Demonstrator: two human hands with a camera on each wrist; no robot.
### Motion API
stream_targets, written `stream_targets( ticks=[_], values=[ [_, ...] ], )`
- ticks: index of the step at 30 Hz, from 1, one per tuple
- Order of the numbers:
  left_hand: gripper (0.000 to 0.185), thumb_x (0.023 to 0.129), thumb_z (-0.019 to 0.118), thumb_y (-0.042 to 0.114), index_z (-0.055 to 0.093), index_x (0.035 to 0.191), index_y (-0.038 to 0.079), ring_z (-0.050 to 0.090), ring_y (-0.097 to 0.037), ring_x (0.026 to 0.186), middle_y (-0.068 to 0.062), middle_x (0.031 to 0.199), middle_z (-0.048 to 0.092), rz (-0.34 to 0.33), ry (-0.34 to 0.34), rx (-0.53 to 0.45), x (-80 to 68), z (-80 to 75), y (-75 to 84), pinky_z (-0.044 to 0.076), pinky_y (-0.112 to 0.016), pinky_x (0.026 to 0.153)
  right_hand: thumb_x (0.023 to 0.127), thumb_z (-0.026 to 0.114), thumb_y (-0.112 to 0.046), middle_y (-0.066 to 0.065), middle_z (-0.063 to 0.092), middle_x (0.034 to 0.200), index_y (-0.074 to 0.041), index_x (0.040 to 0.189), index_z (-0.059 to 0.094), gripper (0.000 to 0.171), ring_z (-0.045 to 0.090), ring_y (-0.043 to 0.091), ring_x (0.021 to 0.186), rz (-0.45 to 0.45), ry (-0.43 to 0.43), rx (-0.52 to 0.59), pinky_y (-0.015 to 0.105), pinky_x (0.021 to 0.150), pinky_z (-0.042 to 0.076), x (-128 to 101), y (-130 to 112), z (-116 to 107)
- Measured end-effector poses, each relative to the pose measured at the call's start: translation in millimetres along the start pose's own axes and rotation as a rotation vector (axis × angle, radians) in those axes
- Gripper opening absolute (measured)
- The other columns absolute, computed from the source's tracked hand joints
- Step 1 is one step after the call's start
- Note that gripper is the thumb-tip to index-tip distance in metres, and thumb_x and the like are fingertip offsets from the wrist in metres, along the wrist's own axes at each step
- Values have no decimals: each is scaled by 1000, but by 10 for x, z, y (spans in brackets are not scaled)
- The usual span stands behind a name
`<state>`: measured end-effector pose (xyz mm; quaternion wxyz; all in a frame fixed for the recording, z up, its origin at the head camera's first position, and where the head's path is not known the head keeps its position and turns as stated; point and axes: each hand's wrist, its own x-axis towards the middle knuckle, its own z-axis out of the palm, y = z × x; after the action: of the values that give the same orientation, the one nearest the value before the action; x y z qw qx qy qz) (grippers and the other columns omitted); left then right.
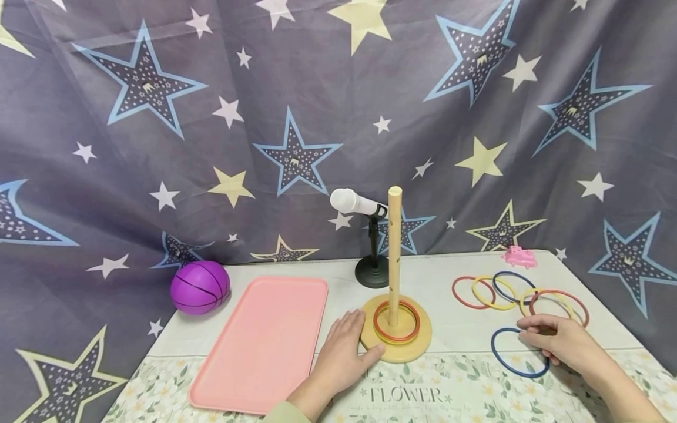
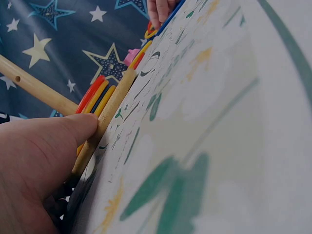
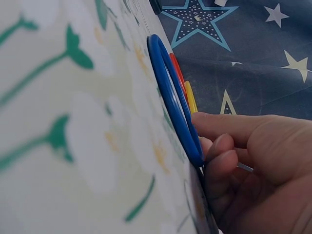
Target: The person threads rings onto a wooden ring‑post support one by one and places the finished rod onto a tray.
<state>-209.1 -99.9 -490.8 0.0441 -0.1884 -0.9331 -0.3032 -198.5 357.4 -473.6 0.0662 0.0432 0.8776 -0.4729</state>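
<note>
A wooden ring-toss stand [image 1: 395,252] has a round base and an upright post. Several rings, a red one [image 1: 418,322] on top, lie stacked around the post's foot. Beside the base is my left hand [image 1: 344,352], fingers straight along its left edge; its thumb [image 2: 83,127] touches the rim in the left wrist view. At the right, my right hand [image 1: 568,346] pinches the upper right rim of a blue ring [image 1: 494,352] near the tabletop. Curled fingers meet that ring [image 3: 170,97] in the right wrist view, partly hiding the contact.
Red, yellow and blue loose rings [image 1: 513,273] overlap behind my right hand, near a small pink toy [image 1: 519,257]. A white microphone [image 1: 351,201] on a black stand is behind the post. Left of my left hand lies a pink tray [image 1: 264,341], with a purple ball [image 1: 200,287] beyond.
</note>
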Motion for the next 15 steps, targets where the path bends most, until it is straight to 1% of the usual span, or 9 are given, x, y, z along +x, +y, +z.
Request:
stream_targets(
  ticks=[7, 11, 15],
  values=[
    [88, 103, 73, 54, 48, 162, -6, 36, -42, 161, -26, 169, 44, -6, -2, 2, 3, 8, -2, 23, -58, 134, 104, 79, -25, 2, 63, 88, 0, 128, 75, 35, 54, 16, 61, 12, 16, -46, 31, 52, 51, 5, 9, 14],
    [88, 103, 73, 54, 48, 162, -6, 36, -42, 161, -26, 169, 44, -4, 1, -5, -1, 13, 2, 23, -59, 134, 104, 79, -23, 2, 63, 83, -1, 119, 76, 27, 54, 16, 58, -4, 33, -89, 30, 50, 50, 14, 6, 25],
    [88, 102, 74, 53, 48, 162, -7, 36, -43, 161, -26, 169, 45, 2, 11, -12, -8, 7, 5, 23, -60, 133, 104, 79, -22, 2, 62, 77, -2, 114, 77, 22, 53, 16, 57, 2, 33, -101, 30, 50, 50, 13, -7, 42]
  ],
)
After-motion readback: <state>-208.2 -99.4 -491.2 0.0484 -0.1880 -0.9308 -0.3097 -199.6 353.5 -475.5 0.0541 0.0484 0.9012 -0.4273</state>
